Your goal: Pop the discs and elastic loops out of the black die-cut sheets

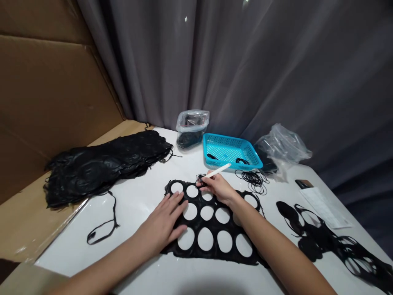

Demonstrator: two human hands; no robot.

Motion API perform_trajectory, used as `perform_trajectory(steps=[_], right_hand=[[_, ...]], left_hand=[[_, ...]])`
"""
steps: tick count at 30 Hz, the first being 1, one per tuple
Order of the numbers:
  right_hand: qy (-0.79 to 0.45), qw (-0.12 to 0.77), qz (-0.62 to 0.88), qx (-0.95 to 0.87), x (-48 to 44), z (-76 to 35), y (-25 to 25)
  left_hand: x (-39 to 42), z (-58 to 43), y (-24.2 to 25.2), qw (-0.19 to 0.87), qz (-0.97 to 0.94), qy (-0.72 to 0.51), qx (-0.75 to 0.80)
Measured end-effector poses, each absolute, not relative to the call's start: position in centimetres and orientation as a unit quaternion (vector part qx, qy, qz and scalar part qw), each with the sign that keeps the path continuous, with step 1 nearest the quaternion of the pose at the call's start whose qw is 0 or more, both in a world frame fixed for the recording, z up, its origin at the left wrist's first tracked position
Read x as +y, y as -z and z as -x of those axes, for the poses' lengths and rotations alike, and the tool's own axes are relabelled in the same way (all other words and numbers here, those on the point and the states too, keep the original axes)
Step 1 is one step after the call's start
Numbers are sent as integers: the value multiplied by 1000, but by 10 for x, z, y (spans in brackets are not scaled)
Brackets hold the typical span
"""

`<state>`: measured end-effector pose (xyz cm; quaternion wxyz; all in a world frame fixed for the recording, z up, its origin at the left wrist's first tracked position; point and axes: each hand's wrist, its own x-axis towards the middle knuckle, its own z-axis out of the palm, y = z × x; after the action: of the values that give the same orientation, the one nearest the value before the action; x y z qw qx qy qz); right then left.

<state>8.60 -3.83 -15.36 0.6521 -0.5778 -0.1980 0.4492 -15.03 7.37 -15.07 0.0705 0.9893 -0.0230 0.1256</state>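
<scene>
A black sheet with rows of round holes (215,223) lies flat on the white table in front of me. My left hand (167,217) rests on its left side, fingers spread. Near the sheet's far edge my right hand (219,186) is closed around a slim white stick-like tool (218,170), which points up and to the right. A small tangle of thin black rings (201,178) is at the fingertips of that hand; whether the fingers grip it, I cannot tell. My right forearm hides part of the sheet's right side.
A blue basket (231,151) with a few black rings stands behind, beside a clear plastic bag (192,129). Loose thin rings (254,180) lie before it. Stacked black sheets (104,164) are at left; black cut-out scraps (331,246), paper (327,209) and another bag (284,145) at right.
</scene>
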Motion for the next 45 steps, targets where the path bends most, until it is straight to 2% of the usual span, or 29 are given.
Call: perform_trajectory(steps=[3, 7, 9, 18, 21, 29, 31, 33, 35, 38, 42, 45], right_hand=[[-463, 615, 587, -253, -40, -74, 152], [-353, 478, 678, -432, -47, -64, 150], [-318, 439, 698, -468, -50, -60, 149], [-273, 412, 708, -504, -48, -57, 150], [-224, 398, 707, -540, -50, -54, 152], [1, 219, 674, -705, -53, -47, 163], [32, 245, 708, -661, -46, -69, 155], [40, 309, 761, -569, -39, -95, 143], [-3, 361, 784, -505, -34, -115, 132], [-139, 418, 773, -455, -32, -122, 126], [-408, 579, 651, -272, -33, -110, 137], [-471, 633, 586, -185, -35, -104, 144]], left_hand=[[80, 135, 154, 56, -992, -110, -24], [82, 130, 163, 53, -993, -103, -32], [81, 131, 167, 53, -992, -108, -34], [80, 132, 170, 36, -992, -112, -34], [80, 133, 172, 46, -992, -116, -31], [80, 133, 180, 72, -989, -127, -26], [80, 134, 181, 75, -988, -131, -24], [80, 134, 181, 70, -989, -128, -23], [80, 134, 177, 63, -990, -120, -25], [80, 133, 171, 59, -992, -110, -26], [81, 133, 166, 67, -992, -109, -21], [81, 133, 165, 109, -989, -103, -16]])
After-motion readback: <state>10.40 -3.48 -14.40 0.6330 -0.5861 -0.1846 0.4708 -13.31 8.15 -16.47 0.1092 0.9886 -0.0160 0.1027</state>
